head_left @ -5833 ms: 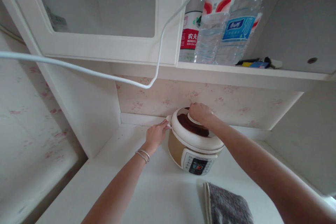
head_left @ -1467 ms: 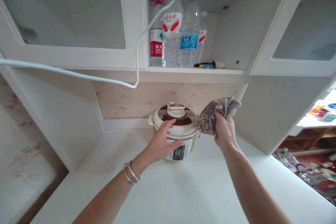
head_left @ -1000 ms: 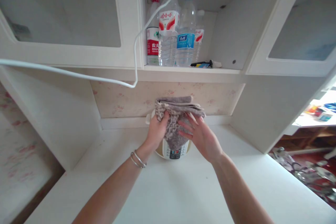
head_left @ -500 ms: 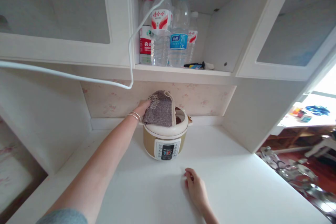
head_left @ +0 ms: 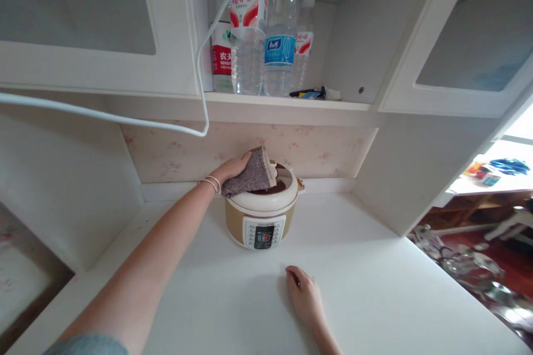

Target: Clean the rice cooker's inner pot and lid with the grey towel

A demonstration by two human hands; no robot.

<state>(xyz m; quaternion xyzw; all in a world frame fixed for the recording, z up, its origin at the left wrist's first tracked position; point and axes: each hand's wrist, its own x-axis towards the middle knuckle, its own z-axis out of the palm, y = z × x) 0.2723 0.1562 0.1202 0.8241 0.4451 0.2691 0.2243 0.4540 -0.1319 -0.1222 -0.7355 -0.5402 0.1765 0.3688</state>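
A folded grey-brown cloth (head_left: 250, 175) with a pale edge lies over the left part of the rice cooker's lid, and my left hand (head_left: 234, 168) grips it from the left. The rice cooker (head_left: 235, 223) is cream and gold, upright on the white counter. Its control panel (head_left: 264, 234) faces me. A dark, glossy lid window (head_left: 283, 177) shows to the right of the cloth. My right hand (head_left: 305, 295) rests on the counter in front of the cooker, apart from it, fingers curled in with nothing visible in them.
Above the counter (head_left: 358, 283), several plastic bottles (head_left: 280, 47) and small items (head_left: 310, 93) stand or lie on the open cabinet shelf. A white cable (head_left: 141, 121) hangs across the left. Side panels (head_left: 410, 161) flank the counter. Blurred metal cookware (head_left: 466, 266) is at lower right.
The cloth has shifted left and back across the lid, baring more of the dark window. My right hand stays on the counter. The view has tilted slightly downward.
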